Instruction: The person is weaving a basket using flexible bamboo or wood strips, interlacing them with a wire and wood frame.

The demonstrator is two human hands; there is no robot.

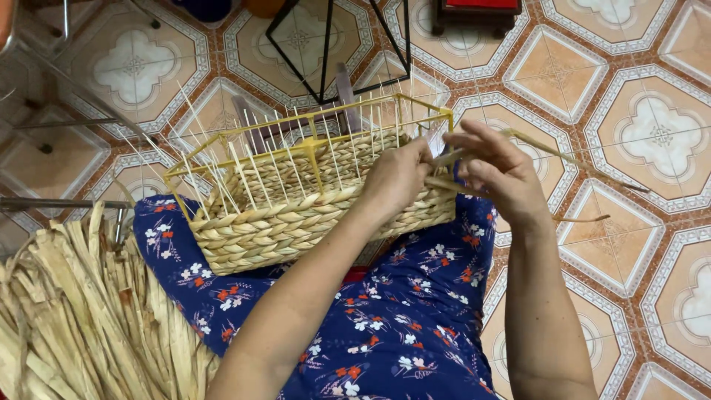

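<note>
Head view: a half-woven basket (296,211) on a yellow wire frame rests on the lap. At its right corner, the left hand (396,178) pinches a fibre strand (548,152); the right hand (500,174) grips it too (fingers curled). Dried fibre bundle (81,318) lies left of the basket.

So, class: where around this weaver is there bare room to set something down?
Bare tiled floor lies right of the right hand, crossed only by a loose strand. It is crowded on the lap under the woven basket, and at the left by the dried-fibre pile.
</note>
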